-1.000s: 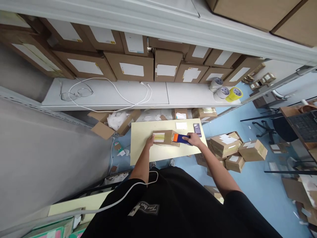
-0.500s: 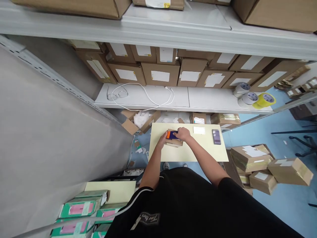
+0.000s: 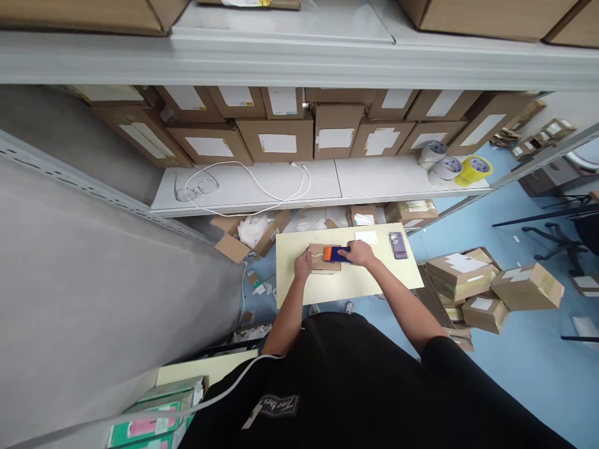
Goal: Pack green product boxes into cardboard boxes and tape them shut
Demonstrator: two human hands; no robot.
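Note:
A small cardboard box (image 3: 319, 266) lies on the pale yellow tabletop (image 3: 299, 293) in front of me. My left hand (image 3: 302, 264) grips its left edge, fingers closed around the side. In my right hand (image 3: 360, 253) is a dark blue and orange tape dispenser (image 3: 337, 254), its orange end over the top of the box. A shiny strip, apparently clear tape, shows on the box between the orange end and my left hand. Behind my right hand lies a white label (image 3: 365, 237), and a dark phone-like object (image 3: 398, 246) rests farther right.
Labelled boxes (image 3: 274, 140) line the shelf behind, with a white cable (image 3: 243, 213), glasses (image 3: 206, 186) and tape rolls (image 3: 444, 169) on its front. An open carton (image 3: 233, 247) stands beyond the table's left. Packed boxes (image 3: 461, 274) are piled at right; a wall (image 3: 116, 280) rises at left.
My right hand has moved right with the tape dispenser, uncovering the shiny strip on the box top. My left hand stays at the box's left edge. The camera view has shifted.

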